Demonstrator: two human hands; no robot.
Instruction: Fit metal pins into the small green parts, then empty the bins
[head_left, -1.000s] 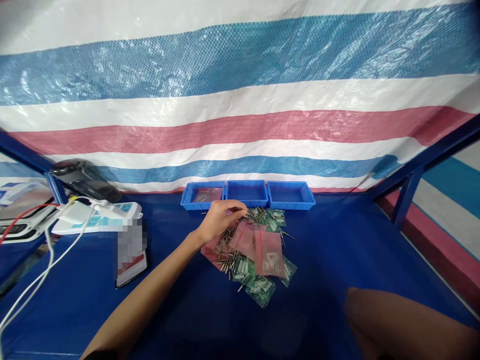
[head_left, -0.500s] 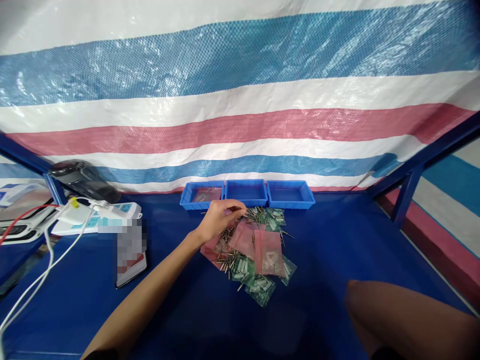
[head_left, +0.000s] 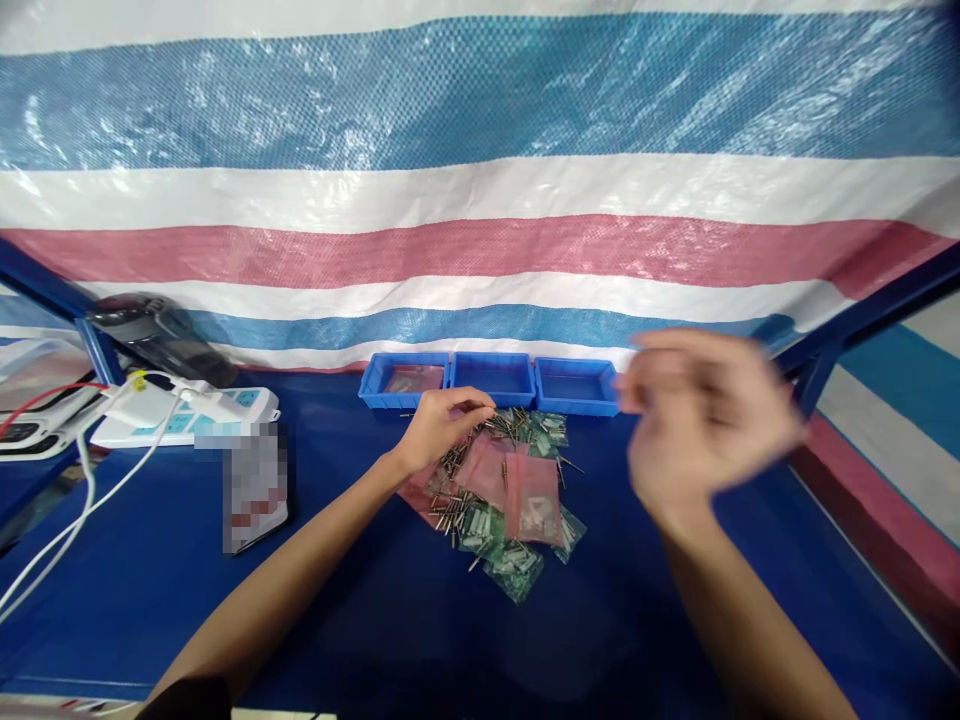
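My left hand (head_left: 442, 425) is at the back of a mixed pile, thumb and fingertips pinched together; whatever is between them is too small to make out. Around it lie loose thin metal pins (head_left: 450, 512), pink zip bags (head_left: 532, 495) and green-tinted clear bags (head_left: 516, 570) with small pale pieces inside. Raised to the right of the pile is my right hand (head_left: 705, 415), smeared by motion, its fingers curled; whether it holds anything does not show. Behind the pile stand three blue bins in a row: the left bin (head_left: 367, 392) contains a pink bag, beside the middle bin (head_left: 493, 397) and right bin (head_left: 576, 402).
On the left of the blue table (head_left: 337, 620) are a white power strip (head_left: 255, 405) with cables, a pixelated phone-like object (head_left: 256, 490) and a dark bottle (head_left: 161, 335). A striped tarp (head_left: 450, 190) hangs behind. Blue frame bars (head_left: 825, 360) flank both sides.
My right hand has swung up into view from the lower right, where only a blurred forearm showed before. The left hand keeps its pinch at the pile. The camera view has shifted slightly.
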